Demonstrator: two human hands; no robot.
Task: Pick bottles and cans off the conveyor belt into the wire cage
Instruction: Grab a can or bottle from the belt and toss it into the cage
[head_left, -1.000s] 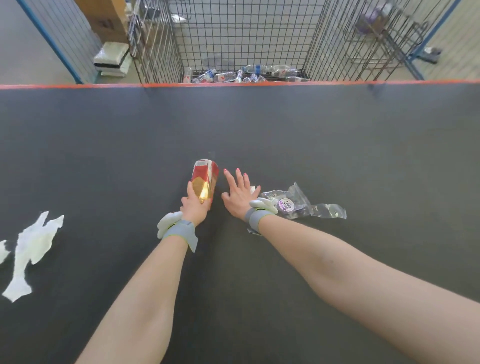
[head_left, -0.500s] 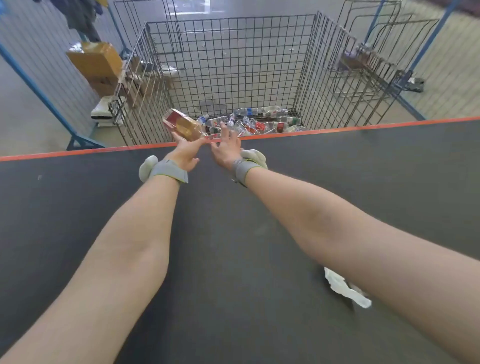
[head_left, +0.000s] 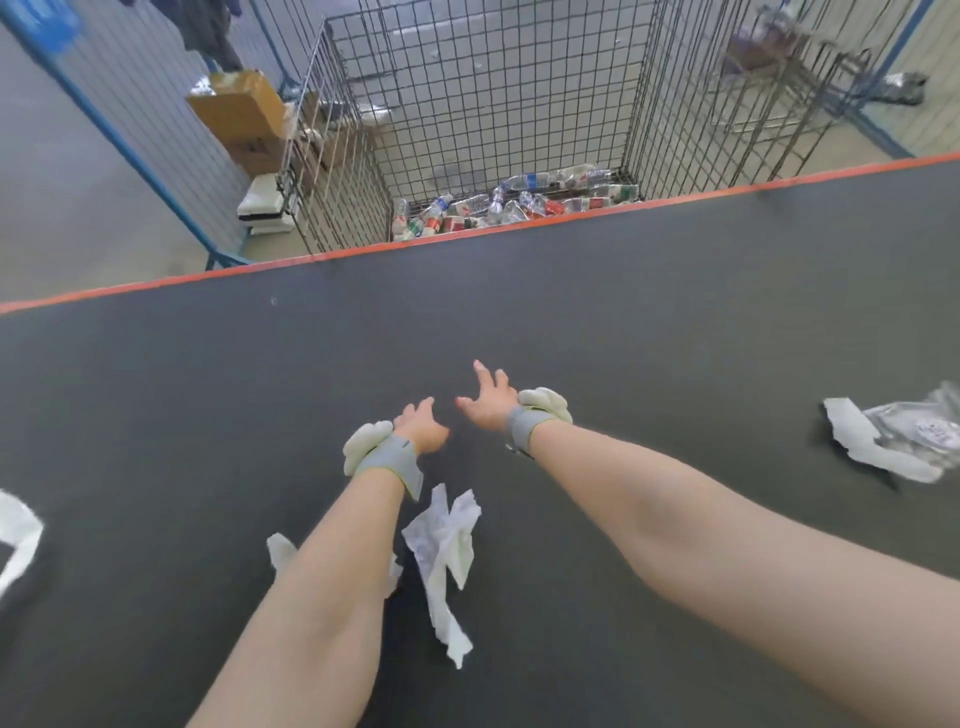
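Left hand (head_left: 421, 428), right hand (head_left: 485, 405): fingers spread, relaxed, gripping nothing; low over matte dark belt (head_left: 675, 312). Grey fabric straps (head_left: 387, 462) on wrists. Crushed clear bottles and cans (head_left: 498, 205) heaped on floor of square-mesh wire cage (head_left: 519, 93), beyond orange belt edge. Crumpled white paper (head_left: 444, 551) beside left forearm; glossy clear wrapper (head_left: 930, 436) far right.

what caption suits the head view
Empty left hand and right hand above dark grey conveyor belt, clear plastic bottles in metal wire cage beyond

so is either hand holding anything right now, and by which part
Nothing is held: the left hand and right hand are both open and empty above the dark grey conveyor belt.
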